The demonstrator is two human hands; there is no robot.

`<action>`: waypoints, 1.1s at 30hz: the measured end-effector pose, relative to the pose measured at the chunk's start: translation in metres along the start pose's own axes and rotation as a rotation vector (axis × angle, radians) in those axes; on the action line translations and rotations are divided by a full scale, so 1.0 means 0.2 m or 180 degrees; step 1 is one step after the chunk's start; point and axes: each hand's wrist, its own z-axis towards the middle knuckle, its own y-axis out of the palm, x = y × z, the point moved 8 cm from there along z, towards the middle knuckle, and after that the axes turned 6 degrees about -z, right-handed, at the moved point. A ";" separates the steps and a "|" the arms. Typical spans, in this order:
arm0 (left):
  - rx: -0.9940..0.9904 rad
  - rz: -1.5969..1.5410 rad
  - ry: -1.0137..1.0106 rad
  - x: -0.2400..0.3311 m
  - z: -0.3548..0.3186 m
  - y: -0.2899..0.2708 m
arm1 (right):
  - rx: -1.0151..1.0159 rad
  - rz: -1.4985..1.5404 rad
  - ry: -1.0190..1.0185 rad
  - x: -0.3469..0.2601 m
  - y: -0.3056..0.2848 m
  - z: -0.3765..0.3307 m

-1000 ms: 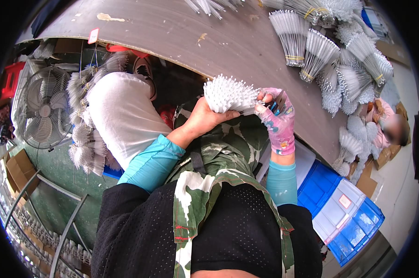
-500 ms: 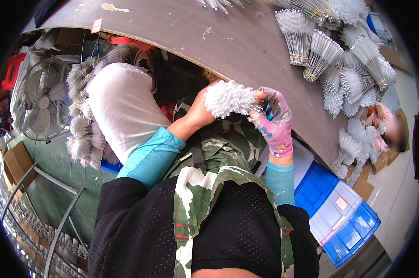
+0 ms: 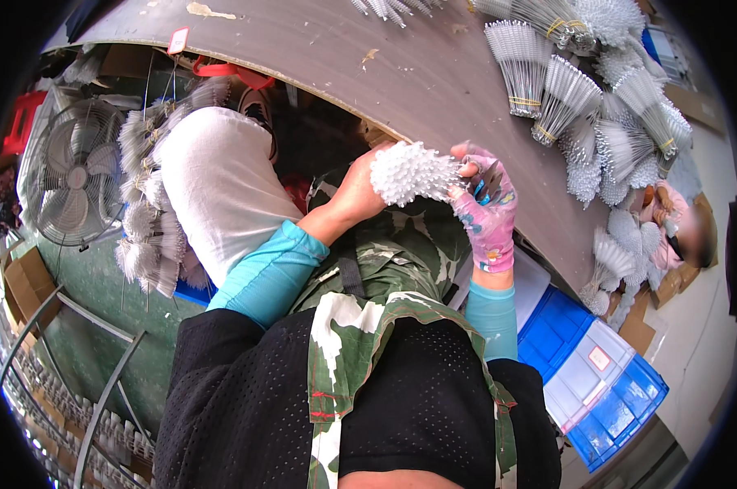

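A bundle of white-bristled tube brushes (image 3: 413, 173) lies across my lap, its round bristle tips facing my left. My left hand (image 3: 360, 186) is closed around that bristle end. On the other side, my right hand (image 3: 484, 202), in a pink flowered fingerless glove, pinches the narrow wire end of the bundle with thumb and fingertips. A dark tool with blue parts (image 3: 486, 189), perhaps small snips, is tucked in the right palm. Its full shape is hidden by the fingers.
A brown worktop (image 3: 319, 50) runs ahead of me, with banded brush bundles (image 3: 566, 98) piled at its right. Blue and white crates (image 3: 605, 375) stand at my right. A fan (image 3: 77, 178) and hanging brushes (image 3: 152, 244) are on the left. Another person (image 3: 670, 208) sits far right.
The brush bundle and my left hand have shifted slightly right. My right fingers have shifted on the wire end, and the tool in that palm shows more.
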 end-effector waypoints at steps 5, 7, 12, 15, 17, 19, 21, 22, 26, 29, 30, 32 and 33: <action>-0.0164 -0.0494 -0.0117 0.13 -0.01 0.05 | 0.0255 -0.0053 -0.0080 -0.01 -0.05 0.03; -0.0096 -0.1223 -0.0514 0.11 -0.03 0.06 | 0.0259 0.0189 0.0110 0.00 -0.03 0.04; -0.0244 -0.1657 -0.0981 0.05 -0.06 0.10 | 0.0162 0.0139 0.0009 -0.02 -0.04 0.05; -0.0248 -0.1736 -0.1079 0.07 -0.06 0.11 | 0.0133 0.0617 0.0284 -0.03 -0.03 0.04; -0.0253 -0.1825 -0.1201 0.09 -0.06 0.12 | -0.0016 0.0165 0.0372 -0.04 -0.05 0.03; -0.0267 -0.1916 -0.1322 0.09 -0.07 0.13 | -0.0039 0.0093 0.0233 -0.01 -0.07 0.05; -0.0282 -0.2248 -0.1312 0.11 -0.07 0.15 | -0.0054 0.0017 0.0092 -0.01 -0.09 0.07; -0.0287 -0.2248 -0.1310 0.12 -0.07 0.15 | -0.0073 0.0142 0.0111 -0.02 -0.08 0.08; -0.0186 -0.2852 -0.1538 0.11 -0.08 0.15 | -0.0102 0.0143 0.0081 -0.04 -0.08 0.09; -0.0105 -0.2765 -0.1473 0.12 -0.06 0.13 | -0.0200 0.0399 0.0234 -0.04 -0.09 0.09; -0.0063 -0.2801 -0.1451 0.12 -0.06 0.12 | -0.0326 0.0454 0.0378 -0.05 -0.07 0.10; -0.0111 -0.2692 -0.1379 0.12 -0.05 0.12 | -0.0220 0.0725 0.0349 -0.03 -0.07 0.12; -0.0148 -0.2583 -0.1309 0.13 -0.04 0.12 | -0.0123 0.0999 0.0323 -0.03 -0.07 0.12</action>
